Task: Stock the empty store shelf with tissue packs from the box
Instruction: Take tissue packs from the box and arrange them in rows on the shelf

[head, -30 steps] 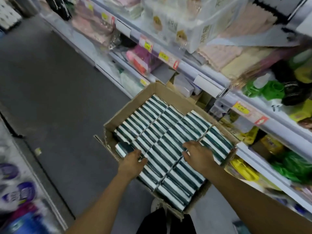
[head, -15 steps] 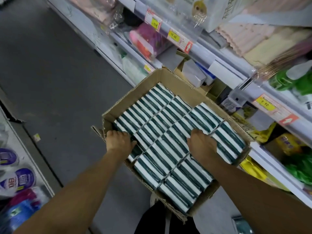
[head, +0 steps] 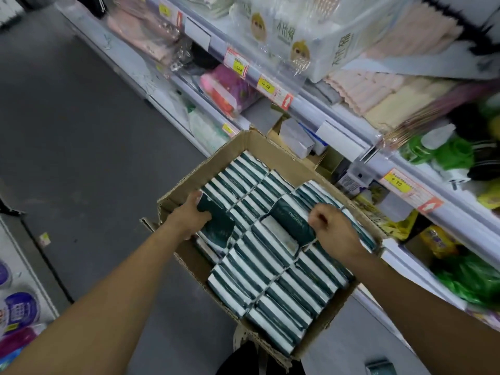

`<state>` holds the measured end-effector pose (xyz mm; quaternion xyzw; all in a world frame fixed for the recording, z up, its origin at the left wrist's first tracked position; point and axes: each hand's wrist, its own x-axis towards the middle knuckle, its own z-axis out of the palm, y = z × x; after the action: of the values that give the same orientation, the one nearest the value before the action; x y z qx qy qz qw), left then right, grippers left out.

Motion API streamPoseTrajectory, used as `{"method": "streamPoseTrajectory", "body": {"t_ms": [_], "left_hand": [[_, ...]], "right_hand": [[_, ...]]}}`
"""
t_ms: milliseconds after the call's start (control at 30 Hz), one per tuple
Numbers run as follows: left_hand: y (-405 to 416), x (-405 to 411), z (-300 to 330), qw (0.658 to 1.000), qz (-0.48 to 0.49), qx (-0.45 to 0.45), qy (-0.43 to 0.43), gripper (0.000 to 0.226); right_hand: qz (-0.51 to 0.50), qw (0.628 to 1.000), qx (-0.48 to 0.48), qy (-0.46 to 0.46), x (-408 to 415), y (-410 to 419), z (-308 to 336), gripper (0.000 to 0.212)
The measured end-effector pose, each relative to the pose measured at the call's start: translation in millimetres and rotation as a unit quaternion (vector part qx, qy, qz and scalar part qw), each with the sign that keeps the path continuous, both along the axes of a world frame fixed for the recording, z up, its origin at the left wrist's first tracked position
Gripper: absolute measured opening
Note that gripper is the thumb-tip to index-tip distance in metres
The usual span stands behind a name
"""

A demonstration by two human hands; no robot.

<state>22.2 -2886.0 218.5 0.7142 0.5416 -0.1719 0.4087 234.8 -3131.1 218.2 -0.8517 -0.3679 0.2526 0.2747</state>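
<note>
Over the box [head: 273, 147], each hand, left [head: 189, 216] and right [head: 334, 230], seemingly gripping a tissue pack [head: 293, 219].

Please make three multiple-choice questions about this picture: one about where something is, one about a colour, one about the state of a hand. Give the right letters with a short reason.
1. Where is the box?
A. on the top shelf
B. in front of the person, beside the shelves
C. on a trolley

2. What colour are the stripes on the tissue packs in the box?
A. dark green
B. red
C. yellow

3. What is the right hand doing?
A. hanging idle
B. pressing flat on the floor
C. gripping a pack raised above the rows

Answers:
1 B: the box sits below the person's arms, next to the shelf edge with price tags.
2 A: the packs show dark green and white bands.
3 C: its fingers curl round a tilted green pack; the left hand grips another pack.
</note>
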Motion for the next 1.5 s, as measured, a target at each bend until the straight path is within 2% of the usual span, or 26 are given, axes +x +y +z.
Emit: {"method": "streamPoseTrajectory", "body": {"t_ms": [67,133,233,333,400,500,567,667,800,900,1000,1100,1167,1333,1500], "left_hand": [[-8,4,22,0.993,0.056,-0.020,-0.102,0.072],[-20,8,44,0.983,0.055,-0.017,-0.176,0.072],[-43,15,82,0.964,0.020,0.024,-0.263,0.048],[-67,24,120,0.952,0.026,0.034,-0.304,0.030],[-83,32,147,0.947,0.051,-0.005,-0.319,0.022],[-105,46,185,0.935,-0.016,-0.058,-0.350,0.038],[-120,56,204,0.921,-0.086,-0.081,-0.370,0.040],[-142,75,222,0.908,-0.100,-0.089,-0.397,0.034],[-179,102,242,0.889,-0.089,-0.067,-0.444,0.039],[-208,120,260,0.870,-0.103,-0.062,-0.478,0.026],[-245,133,285,0.854,-0.126,-0.060,-0.501,0.029],[-284,148,310,0.834,-0.148,-0.032,-0.530,0.024],[-316,159,329,0.818,-0.174,-0.006,-0.549,0.024],[-423,202,362,0.803,-0.221,-0.015,-0.554,0.033],[-532,243,380,0.774,-0.233,-0.002,-0.589,0.026]], "right_hand": [[-0.019,0.997,0.035,0.063,3,-5,24,0.022],[-0.040,0.991,0.058,0.110,6,-10,48,0.020],[-0.081,0.977,0.101,0.169,12,-18,83,0.022],[-0.134,0.943,0.145,0.269,9,-29,122,0.020],[-0.150,0.917,0.178,0.324,4,-38,146,0.019],[-0.147,0.880,0.220,0.394,-4,-58,178,0.016],[-0.154,0.873,0.231,0.400,-7,-73,198,0.016],[-0.175,0.888,0.251,0.344,-9,-97,222,0.020],[-0.139,0.929,0.262,0.220,-11,-132,254,0.043],[-0.102,0.949,0.276,0.117,-11,-158,280,0.039],[-0.170,0.924,0.323,0.115,0,-194,302,0.034],[-0.192,0.915,0.340,0.105,14,-244,318,0.045],[-0.194,0.917,0.342,0.062,22,-282,333,0.049],[-0.198,0.906,0.372,-0.038,43,-390,374,0.041],[-0.243,0.886,0.371,-0.134,80,-507,404,0.036]]}}
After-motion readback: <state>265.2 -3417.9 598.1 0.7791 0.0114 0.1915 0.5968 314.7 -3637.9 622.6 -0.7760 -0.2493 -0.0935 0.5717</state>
